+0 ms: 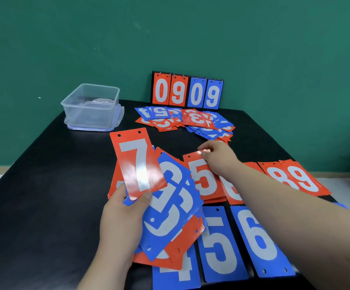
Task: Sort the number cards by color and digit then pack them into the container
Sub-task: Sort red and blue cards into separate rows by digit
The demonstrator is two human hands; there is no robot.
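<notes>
The hands are working apart: the left hand (121,218) is gripping a loose fan of mixed cards (170,218) at the near middle of the desk (44,185), its thumb pressing on a red 7 (138,164) that is sticking up on top, while the right hand (214,158) is reaching farther out and pinching the far edge of a red 5 (201,183) on its pile. Nearest of all, a blue 4 (176,273), a blue 5 (220,250) and a blue 6 (258,241) are lying side by side, the 4 partly under the fan. Behind them the red row is running rightward from the 5 to a red 8 (276,174) and a red 9 (304,178), with one red card between them mostly hidden by the forearm. Farther off, an unsorted heap (191,122) is still waiting, so sorting looks only partly done. The clear container (90,107) is sitting at the far left, holding no cards. The likeliest trouble is the fan: glossy cards held this splayed could slide out and scatter over the blue row, mixing colours again. The right forearm, hanging over the red piles, could also drag them out of line when it pulls back.
</notes>
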